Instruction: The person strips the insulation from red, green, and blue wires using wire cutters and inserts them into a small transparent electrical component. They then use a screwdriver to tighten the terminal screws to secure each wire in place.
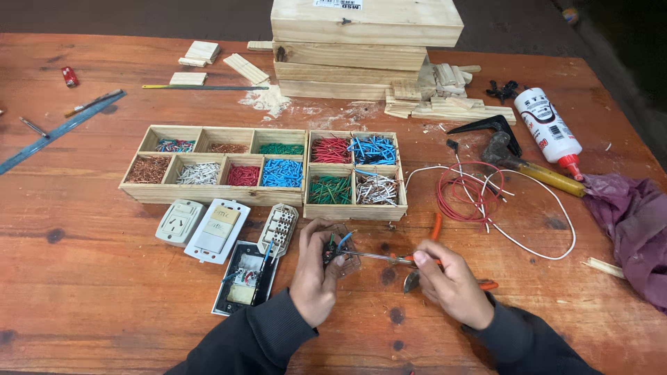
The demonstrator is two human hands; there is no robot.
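Note:
My left hand (316,274) grips a small electrical part (335,251) with short blue, green and red wires sticking out of it. My right hand (451,283) holds a thin screwdriver (379,257) with an orange handle, its metal tip touching that part. Orange-handled pliers (436,229) lie on the table under my right hand. Just left of my left hand lie an opened black switch plate (244,278) with wires inside, a beige terminal module (278,229) and two white wall switches (208,228).
Two wooden compartment trays (208,193), (356,212) hold sorted wire pieces in several colours. Coiled red and white wire (479,194), a hammer (528,170), a glue bottle (547,128), a purple cloth (636,222), stacked wooden boxes (365,48), wood offcuts and a ruler (59,132) surround them.

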